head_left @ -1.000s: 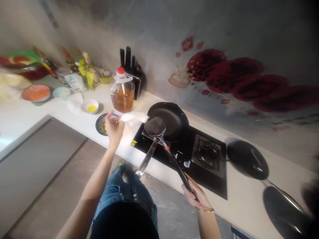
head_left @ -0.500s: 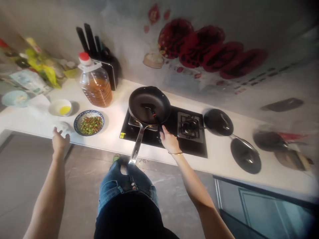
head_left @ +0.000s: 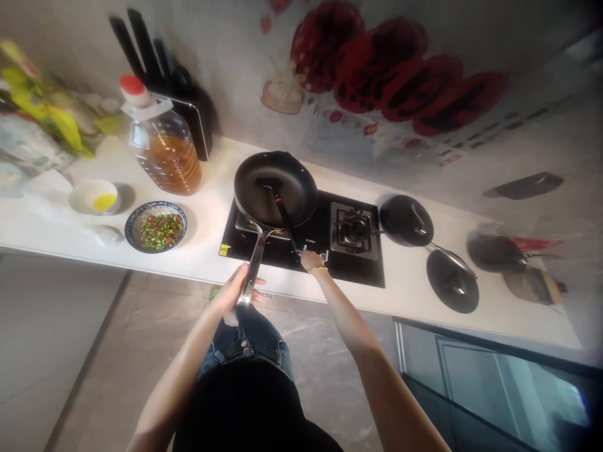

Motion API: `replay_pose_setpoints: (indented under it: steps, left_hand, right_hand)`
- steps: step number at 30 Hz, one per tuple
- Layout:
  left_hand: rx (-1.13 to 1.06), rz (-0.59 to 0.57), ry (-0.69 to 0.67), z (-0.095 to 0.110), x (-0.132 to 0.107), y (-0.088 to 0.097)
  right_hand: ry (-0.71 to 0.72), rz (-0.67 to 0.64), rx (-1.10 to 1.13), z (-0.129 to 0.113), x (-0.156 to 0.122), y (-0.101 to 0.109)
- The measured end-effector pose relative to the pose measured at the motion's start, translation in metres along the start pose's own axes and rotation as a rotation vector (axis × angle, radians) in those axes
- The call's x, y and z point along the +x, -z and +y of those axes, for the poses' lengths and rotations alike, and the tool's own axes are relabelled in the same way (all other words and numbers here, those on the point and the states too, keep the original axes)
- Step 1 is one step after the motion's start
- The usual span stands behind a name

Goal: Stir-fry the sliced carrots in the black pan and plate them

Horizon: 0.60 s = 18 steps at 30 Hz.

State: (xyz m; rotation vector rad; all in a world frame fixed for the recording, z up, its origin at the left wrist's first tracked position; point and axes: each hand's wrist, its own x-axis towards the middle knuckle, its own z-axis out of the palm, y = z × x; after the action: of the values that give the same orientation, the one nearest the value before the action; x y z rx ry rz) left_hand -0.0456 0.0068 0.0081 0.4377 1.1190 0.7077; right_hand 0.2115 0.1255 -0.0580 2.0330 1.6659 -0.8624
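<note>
Grey floor lies below a white countertop [head_left: 207, 235]. Left hand [head_left: 235, 292] is closed around the handle of the one frying pan [head_left: 254, 185]; right hand [head_left: 311, 260] is clamped on the one spatula [head_left: 285, 220], blade inside the pan, on the left burner of the two-burner hob [head_left: 358, 270]. Two bowls: patterned bowl [head_left: 128, 227] of chopped greens, white bowl [head_left: 81, 194] of yellow liquid. One oil bottle [head_left: 164, 157], amber-filled, stands near the wall.

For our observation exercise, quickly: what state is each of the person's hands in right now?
Left hand: closed around the long handle of the frying pan.
Right hand: closed on the end of the spatula, whose blade rests in the pan.
</note>
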Motion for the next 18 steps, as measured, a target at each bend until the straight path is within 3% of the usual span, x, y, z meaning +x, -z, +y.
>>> replay_pose_setpoints:
  steps: [3, 8, 13, 18]
  left_hand:
    - [-0.012, -0.004, -0.006, -0.003, 0.007, -0.018]
    - [-0.052, 0.043, -0.030, -0.020, 0.012, -0.033]
    - [-0.086, 0.052, -0.029, -0.027, 0.015, -0.041]
    - [-0.076, 0.056, -0.041, -0.026, 0.014, -0.040]
  right_hand:
    - [0.055, 0.022, -0.001, 0.003, 0.007, -0.010]
    - [0.120, 0.046, 0.013, 0.013, 0.011, -0.006]
    - [0.159, 0.022, 0.086, 0.017, 0.014, -0.004]
    - [0.211, -0.078, 0.328, 0.021, 0.015, -0.007]
